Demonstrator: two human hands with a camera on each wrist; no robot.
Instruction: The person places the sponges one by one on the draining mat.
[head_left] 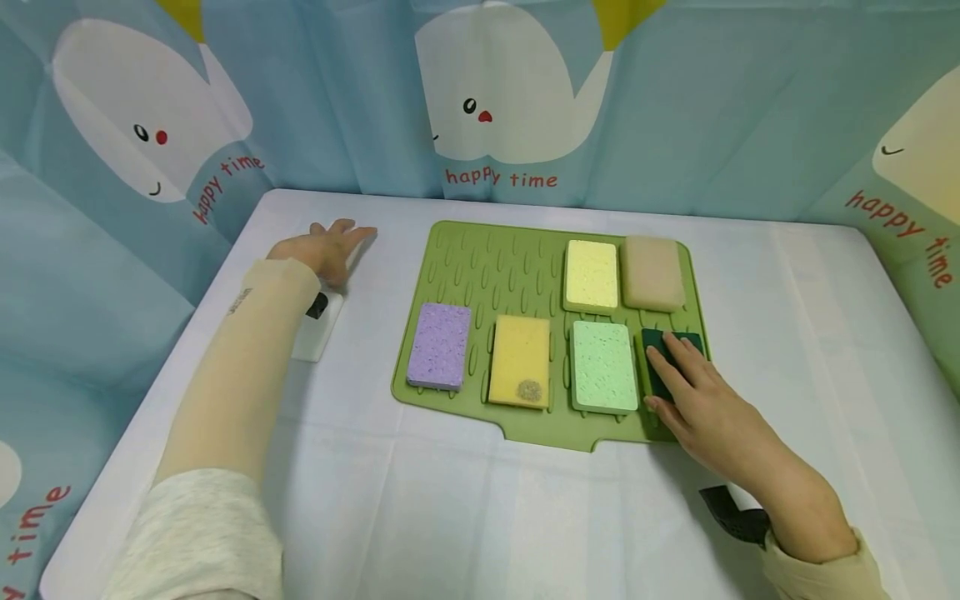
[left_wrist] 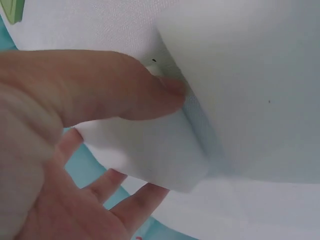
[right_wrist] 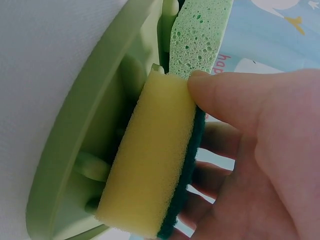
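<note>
A white block point(left_wrist: 145, 150) lies between the thumb and fingertips of my left hand point(head_left: 324, 250), and the left wrist view shows the thumb across it. That hand is near the table's far left corner; the head view barely shows the block. My right hand point(head_left: 716, 421) holds a yellow sponge with a dark green scouring layer point(right_wrist: 145, 155) at the right end of a green ridged mat point(head_left: 480, 275). Its thumb presses the sponge's end edge, and the fingers reach over the green side, tips partly hidden. The light green sponge point(head_left: 603, 367) sits just left of it.
On the mat also lie a purple sponge point(head_left: 439, 346), a yellow sponge point(head_left: 521, 358) with a round brownish patch, a pale yellow sponge point(head_left: 591, 277) and a beige one point(head_left: 651, 273). A printed whale curtain point(head_left: 360, 108) stands behind the white table point(head_left: 435, 517).
</note>
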